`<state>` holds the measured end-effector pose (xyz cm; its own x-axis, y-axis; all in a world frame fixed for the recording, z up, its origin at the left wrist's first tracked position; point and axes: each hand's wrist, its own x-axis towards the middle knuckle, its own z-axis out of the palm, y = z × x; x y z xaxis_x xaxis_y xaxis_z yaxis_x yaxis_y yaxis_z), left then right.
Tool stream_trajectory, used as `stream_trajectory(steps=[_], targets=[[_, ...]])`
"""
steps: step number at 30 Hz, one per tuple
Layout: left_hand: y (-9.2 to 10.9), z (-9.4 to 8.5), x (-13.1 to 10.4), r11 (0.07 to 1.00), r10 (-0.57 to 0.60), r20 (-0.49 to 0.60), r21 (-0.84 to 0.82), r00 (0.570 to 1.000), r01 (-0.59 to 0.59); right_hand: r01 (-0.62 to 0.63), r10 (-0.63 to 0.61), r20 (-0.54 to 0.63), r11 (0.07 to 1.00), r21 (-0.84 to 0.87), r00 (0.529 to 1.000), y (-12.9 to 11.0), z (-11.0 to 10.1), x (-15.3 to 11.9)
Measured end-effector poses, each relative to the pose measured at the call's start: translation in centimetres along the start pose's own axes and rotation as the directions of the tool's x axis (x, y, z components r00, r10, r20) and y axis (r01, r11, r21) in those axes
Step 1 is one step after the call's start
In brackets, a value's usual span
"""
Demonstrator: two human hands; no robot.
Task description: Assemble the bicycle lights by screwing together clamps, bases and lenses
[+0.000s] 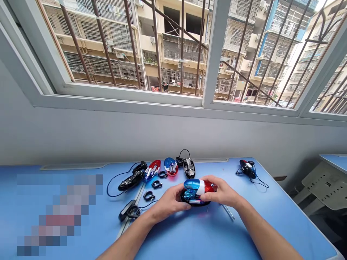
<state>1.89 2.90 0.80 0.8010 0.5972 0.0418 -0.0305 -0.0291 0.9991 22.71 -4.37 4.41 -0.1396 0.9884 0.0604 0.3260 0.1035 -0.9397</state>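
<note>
Over the desk, a warning light is held between both hands, with its clear red-and-blue cover (192, 184) with a white band tilted over its black base (200, 204). Inside, small cylinders that look like batteries or tubes show through the gap. My left hand (171, 199) grips the base from the left, thumb along its near edge. From the right, my right hand (222, 191) pinches the red end of the cover. A silver rod, perhaps a screwdriver shaft (228, 212), lies under the right wrist; a tiny screw-like piece (207, 209) lies nearby.
Left of the hands lie several black clamp rings (156, 184) and a black wired piece (127, 210). Behind are opened light covers (171, 167) and a black base (189, 168). Another warning light (247, 168) with a cable sits at the right. The wall borders the blue desk (276, 216).
</note>
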Motion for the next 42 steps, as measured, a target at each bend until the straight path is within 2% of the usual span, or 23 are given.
stream_trajectory(steps=[5,11,23,30,34,38,42], targets=[[0.1,0.2,-0.3,0.997,-0.068,-0.056,0.041,0.996,0.070,-0.026,0.038,-0.071,0.986,0.167,0.997,0.5,-0.4,0.4],[0.1,0.8,-0.4,0.996,-0.075,-0.111,0.041,0.991,0.079,-0.175,0.247,-0.124,0.891,0.418,0.961,0.9,-0.4,0.9],[-0.1,1.3,-0.1,0.996,-0.076,-0.168,0.027,0.983,0.081,-0.206,0.318,-0.145,0.838,0.506,0.937,1.4,-0.8,1.3],[-0.5,1.7,-0.4,0.998,-0.050,-0.182,0.021,0.982,0.055,-0.194,0.311,-0.252,0.895,0.401,0.917,1.7,-1.7,1.5],[-0.4,1.7,-0.8,0.993,0.004,-0.184,0.118,0.983,0.018,-0.210,0.300,-0.353,0.939,0.273,0.886,2.5,-1.9,1.8],[-0.5,1.5,-1.0,0.984,0.015,-0.167,0.179,0.986,0.015,-0.288,0.313,-0.417,0.950,0.123,0.854,3.4,-2.2,2.4],[-0.9,1.2,-1.0,0.982,0.021,-0.168,0.189,0.986,0.011,-0.400,0.331,-0.480,0.915,-0.046,0.812,3.9,-2.7,3.9]])
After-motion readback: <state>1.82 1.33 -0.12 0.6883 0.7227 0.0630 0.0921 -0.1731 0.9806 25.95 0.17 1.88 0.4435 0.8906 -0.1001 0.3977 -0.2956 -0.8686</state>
